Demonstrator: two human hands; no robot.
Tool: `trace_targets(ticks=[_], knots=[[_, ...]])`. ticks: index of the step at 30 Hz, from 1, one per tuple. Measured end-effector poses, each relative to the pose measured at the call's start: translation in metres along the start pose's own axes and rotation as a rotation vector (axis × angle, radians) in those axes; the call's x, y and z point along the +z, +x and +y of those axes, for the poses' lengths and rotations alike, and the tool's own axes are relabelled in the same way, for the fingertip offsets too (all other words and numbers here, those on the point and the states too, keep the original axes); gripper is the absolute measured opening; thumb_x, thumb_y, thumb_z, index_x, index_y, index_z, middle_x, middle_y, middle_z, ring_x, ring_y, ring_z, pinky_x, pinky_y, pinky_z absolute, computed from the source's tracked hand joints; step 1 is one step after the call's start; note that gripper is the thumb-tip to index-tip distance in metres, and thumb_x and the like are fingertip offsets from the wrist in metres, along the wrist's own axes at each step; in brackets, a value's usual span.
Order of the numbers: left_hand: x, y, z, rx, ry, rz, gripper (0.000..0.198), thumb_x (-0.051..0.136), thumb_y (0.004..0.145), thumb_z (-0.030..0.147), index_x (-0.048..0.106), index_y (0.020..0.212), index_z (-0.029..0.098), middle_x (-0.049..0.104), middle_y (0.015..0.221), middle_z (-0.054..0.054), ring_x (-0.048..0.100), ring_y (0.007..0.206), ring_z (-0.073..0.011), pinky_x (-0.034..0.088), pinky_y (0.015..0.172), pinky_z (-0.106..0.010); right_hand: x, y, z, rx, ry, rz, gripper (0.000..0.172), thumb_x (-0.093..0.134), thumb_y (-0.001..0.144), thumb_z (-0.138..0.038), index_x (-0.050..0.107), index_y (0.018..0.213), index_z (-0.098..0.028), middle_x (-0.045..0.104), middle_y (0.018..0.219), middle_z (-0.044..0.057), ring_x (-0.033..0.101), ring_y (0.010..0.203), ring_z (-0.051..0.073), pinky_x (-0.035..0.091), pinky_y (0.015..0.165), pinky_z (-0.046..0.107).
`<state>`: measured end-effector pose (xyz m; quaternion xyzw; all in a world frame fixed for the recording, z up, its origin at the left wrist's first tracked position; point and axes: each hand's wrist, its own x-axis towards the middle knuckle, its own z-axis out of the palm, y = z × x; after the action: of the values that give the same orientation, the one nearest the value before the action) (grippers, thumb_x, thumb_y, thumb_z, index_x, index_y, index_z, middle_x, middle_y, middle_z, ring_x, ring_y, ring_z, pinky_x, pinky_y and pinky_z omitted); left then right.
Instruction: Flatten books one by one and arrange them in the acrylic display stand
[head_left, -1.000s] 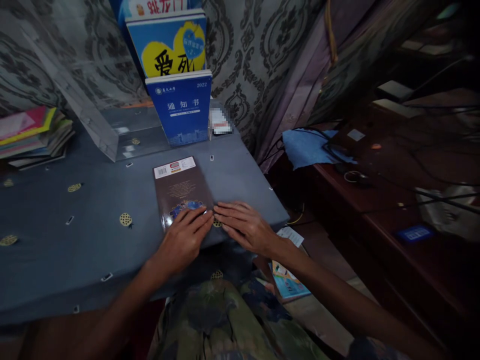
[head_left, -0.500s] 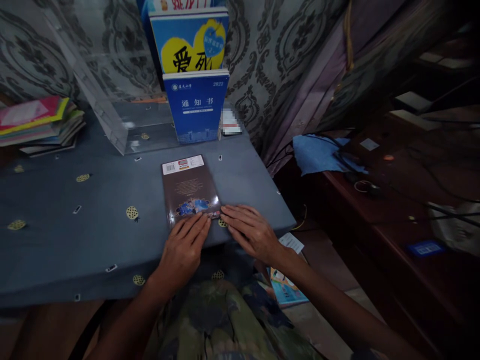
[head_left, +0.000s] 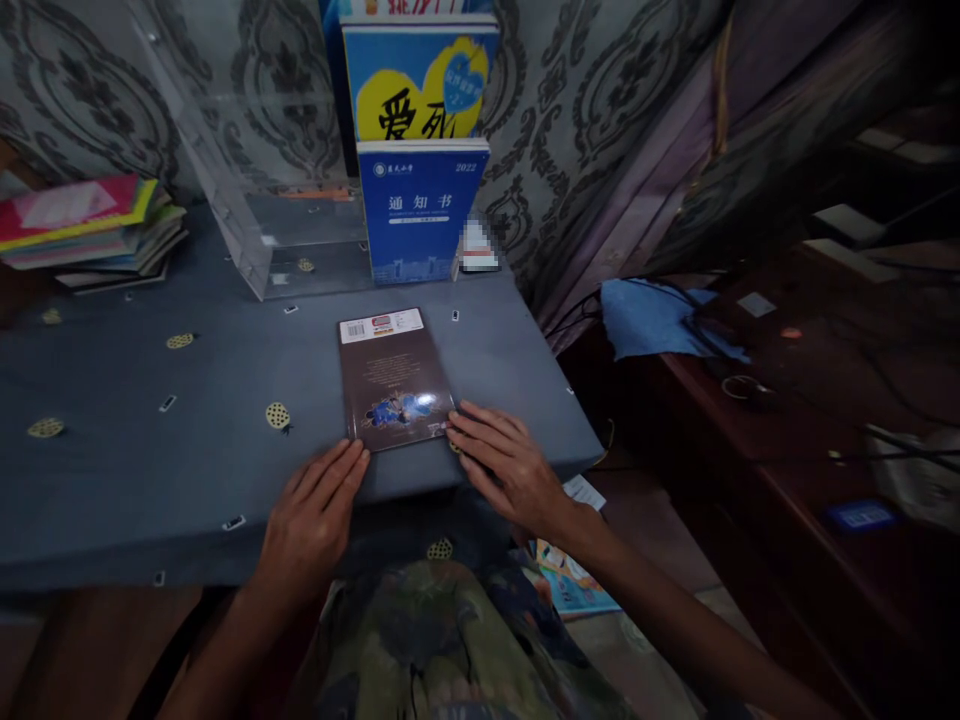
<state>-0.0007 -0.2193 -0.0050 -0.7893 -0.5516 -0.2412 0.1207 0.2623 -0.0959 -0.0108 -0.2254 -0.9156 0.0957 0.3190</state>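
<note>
A dark brown book (head_left: 392, 377) lies flat, back cover up, on the blue-grey cloth of the table (head_left: 150, 420), its barcode label at the far end. My left hand (head_left: 315, 515) rests flat on the cloth just below the book's near left corner, fingers stretched out, holding nothing. My right hand (head_left: 504, 463) lies flat with spread fingers at the table's near edge, its fingertips touching the book's near right corner.
Blue books (head_left: 420, 205) stand upright against the patterned curtain behind the brown book, beside a clear acrylic stand (head_left: 247, 200). A stack of colourful books (head_left: 90, 230) sits at far left. At right stand a dark wooden bench with a blue cloth (head_left: 660, 318) and cables.
My left hand has slid back off the book toward me and to the left. My right hand stays at the book's near right corner. The view has shifted left.
</note>
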Motion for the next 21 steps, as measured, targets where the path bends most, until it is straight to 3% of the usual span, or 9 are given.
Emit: trace_targets(ticks=[6, 10, 13, 17, 21], knots=[[0.000, 0.001, -0.002, -0.031, -0.019, 0.000, 0.054, 0.045, 0.098, 0.006, 0.043, 0.151, 0.018, 0.069, 0.130, -0.011, 0.065, 0.118, -0.0244, 0.050, 0.100, -0.042, 0.005, 0.011, 0.003, 0.035, -0.011, -0.152, 0.037, 0.050, 0.102, -0.025, 0.061, 0.136, -0.019, 0.059, 0.145, 0.014, 0.044, 0.145, 0.029, 0.047, 0.109, 0.053], [0.006, 0.005, -0.002, -0.040, 0.020, -0.026, 0.051, 0.049, 0.102, 0.027, 0.041, 0.150, 0.010, 0.062, 0.139, -0.018, 0.059, 0.128, -0.0298, 0.048, 0.104, -0.047, 0.008, 0.017, 0.006, 0.070, -0.024, -0.248, 0.049, 0.052, 0.102, -0.035, 0.049, 0.149, -0.022, 0.048, 0.156, 0.012, 0.036, 0.149, 0.031, 0.042, 0.115, 0.056], [0.008, 0.005, -0.002, -0.026, 0.025, -0.009, 0.057, 0.051, 0.102, 0.036, 0.040, 0.150, 0.008, 0.062, 0.139, -0.019, 0.057, 0.131, -0.0304, 0.046, 0.106, -0.048, 0.009, 0.015, 0.003, 0.060, -0.028, -0.245, 0.058, 0.054, 0.101, -0.039, 0.041, 0.153, -0.020, 0.043, 0.158, 0.014, 0.035, 0.150, 0.031, 0.041, 0.117, 0.056], [0.005, -0.002, 0.003, 0.023, 0.024, 0.058, 0.049, 0.057, 0.099, 0.031, 0.050, 0.142, 0.008, 0.068, 0.131, -0.017, 0.061, 0.126, -0.0278, 0.046, 0.106, -0.044, 0.008, 0.004, -0.010, 0.034, -0.042, -0.195, 0.066, 0.061, 0.097, -0.040, 0.038, 0.155, -0.016, 0.046, 0.156, 0.018, 0.038, 0.148, 0.033, 0.043, 0.116, 0.056], [0.003, -0.023, 0.014, 0.057, 0.038, 0.115, 0.032, 0.059, 0.097, 0.015, 0.062, 0.128, 0.009, 0.074, 0.117, -0.013, 0.065, 0.115, -0.0252, 0.047, 0.101, -0.040, 0.007, -0.020, -0.028, 0.020, -0.043, -0.123, 0.058, 0.059, 0.098, -0.021, 0.041, 0.153, -0.019, 0.056, 0.148, 0.014, 0.043, 0.145, 0.028, 0.047, 0.114, 0.051]])
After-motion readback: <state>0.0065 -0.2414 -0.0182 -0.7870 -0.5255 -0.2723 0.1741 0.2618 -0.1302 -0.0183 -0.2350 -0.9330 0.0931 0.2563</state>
